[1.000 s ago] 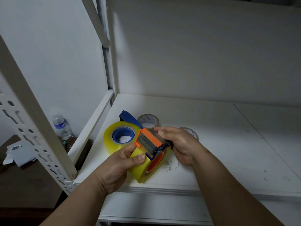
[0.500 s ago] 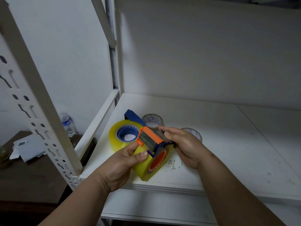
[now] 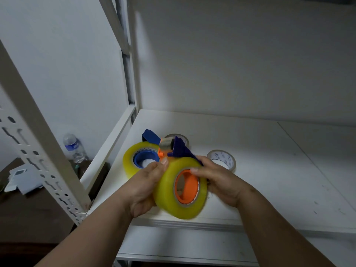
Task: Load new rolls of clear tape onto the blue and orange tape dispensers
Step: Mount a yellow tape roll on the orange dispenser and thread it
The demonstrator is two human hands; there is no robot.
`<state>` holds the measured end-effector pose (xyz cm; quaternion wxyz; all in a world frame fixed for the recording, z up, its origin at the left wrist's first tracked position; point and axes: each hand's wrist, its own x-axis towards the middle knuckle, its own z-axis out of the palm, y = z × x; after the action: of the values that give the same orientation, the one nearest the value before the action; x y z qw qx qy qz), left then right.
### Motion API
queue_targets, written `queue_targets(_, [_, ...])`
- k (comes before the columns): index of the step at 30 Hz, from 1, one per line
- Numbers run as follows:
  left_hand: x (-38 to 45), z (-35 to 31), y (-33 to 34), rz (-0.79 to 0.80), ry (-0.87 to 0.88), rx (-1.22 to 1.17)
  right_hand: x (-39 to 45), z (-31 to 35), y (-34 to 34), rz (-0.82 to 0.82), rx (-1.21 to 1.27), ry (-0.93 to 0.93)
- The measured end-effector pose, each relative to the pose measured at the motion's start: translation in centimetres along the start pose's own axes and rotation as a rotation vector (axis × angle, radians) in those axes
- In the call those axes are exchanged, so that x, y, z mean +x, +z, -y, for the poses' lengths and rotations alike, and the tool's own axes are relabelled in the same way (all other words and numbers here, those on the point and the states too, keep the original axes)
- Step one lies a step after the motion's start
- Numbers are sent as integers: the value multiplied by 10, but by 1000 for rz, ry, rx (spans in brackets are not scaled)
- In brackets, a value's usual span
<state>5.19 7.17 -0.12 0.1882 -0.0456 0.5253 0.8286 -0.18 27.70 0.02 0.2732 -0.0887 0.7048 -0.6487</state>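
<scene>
I hold an orange and blue tape dispenser with a yellowish clear tape roll on its orange hub, raised above the white shelf. My left hand grips the roll's left side, thumb near the orange cutter. My right hand grips the right side, a finger on the roll's face. Behind lies a second roll on a blue dispenser.
Two empty tape cores lie on the shelf: one right of my hands, another behind the dispenser. A perforated rack post stands at the left. A water bottle and papers sit on a dark table beyond.
Both hands have lifted and turned the dispenser so the roll's open face and orange hub now point toward me. The cutter end has swung up and away.
</scene>
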Motion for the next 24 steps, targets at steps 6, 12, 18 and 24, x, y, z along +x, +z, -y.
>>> queue_targets(6, [17, 9, 6, -109, -180, -40, 0, -2, -11, -152, -504, 106])
queue_targets(12, [19, 9, 14, -46, -224, -78, -2, 6, -24, -213, -788, 114])
queue_targets(18, [26, 16, 24, -217, -198, 245, -1, 6, -33, -244, -982, 135])
queue_targets(24, [33, 18, 33, -253, -159, 662, 5, 0, -40, -338, -1130, 187])
